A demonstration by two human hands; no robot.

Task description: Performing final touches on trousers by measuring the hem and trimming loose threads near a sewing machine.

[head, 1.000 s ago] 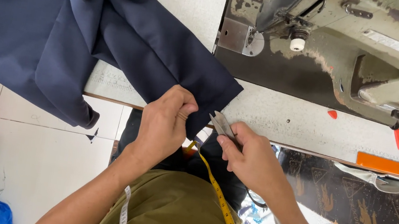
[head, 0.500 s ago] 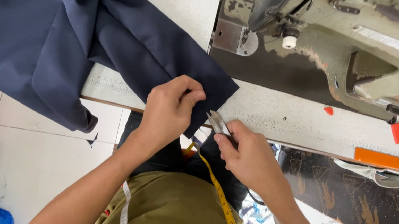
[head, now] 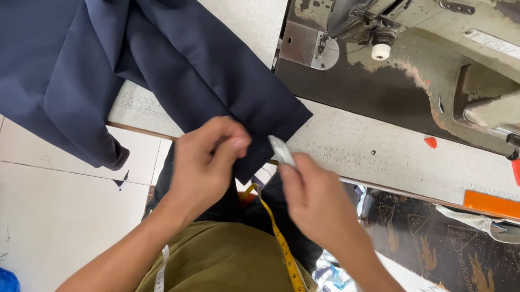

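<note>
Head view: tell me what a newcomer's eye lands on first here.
The large navy blue cloth dominates, draped from the white table over its near edge at left. At that edge the left hand pinches the cloth's corner, while the right hand holds a small silvery metal tool beside it. Top right stands a worn grey sewing machine.

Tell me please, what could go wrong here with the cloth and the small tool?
The right hand holds a small metal tool close to the left hand, which pinches the navy cloth; a slip might nick a finger or the cloth. Much of the cloth hangs off the table, so it could slide down.
</note>
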